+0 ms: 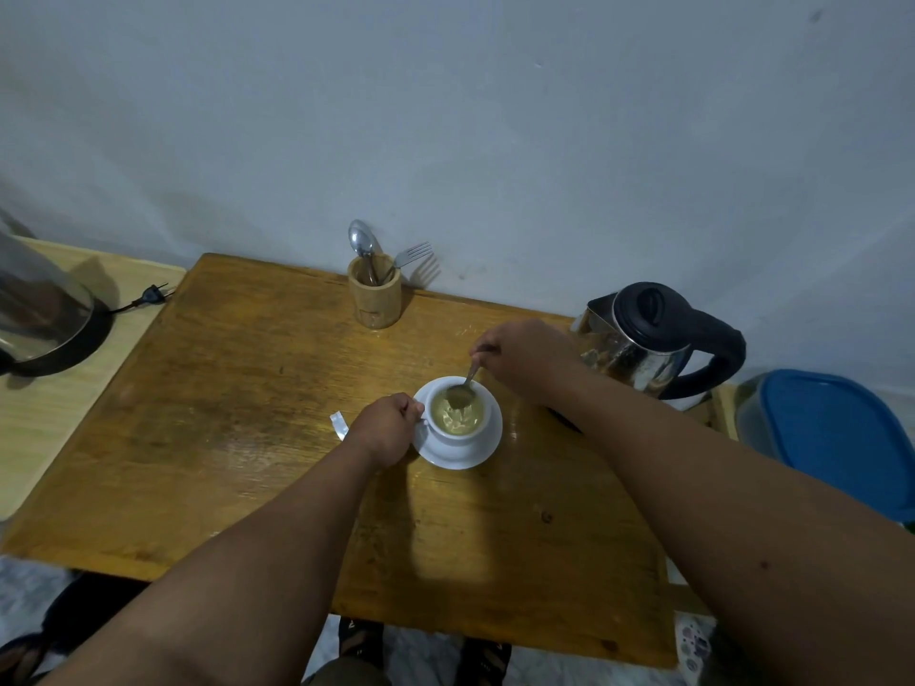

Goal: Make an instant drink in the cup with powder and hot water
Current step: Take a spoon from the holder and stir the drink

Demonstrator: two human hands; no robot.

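A white cup [458, 437] stands on a white saucer [482, 455] in the middle of the wooden table [237, 438]. Pale greenish-brown liquid with foam fills the cup. My left hand [386, 428] grips the cup's handle on its left side. A metal spoon [465, 386] is pinched by its handle in my right hand [525, 358], just behind the cup, with its bowl dipped in the liquid. A steel electric kettle [653, 339] with a black lid and handle stands at the table's right rear.
A wooden holder [375, 294] with a spoon and fork stands against the wall. A torn silver sachet piece [339, 424] lies left of my left hand. A second appliance [44, 309] with a loose plug [153, 294] sits on a side table at left. A blue-lidded bin [837, 438] stands at right.
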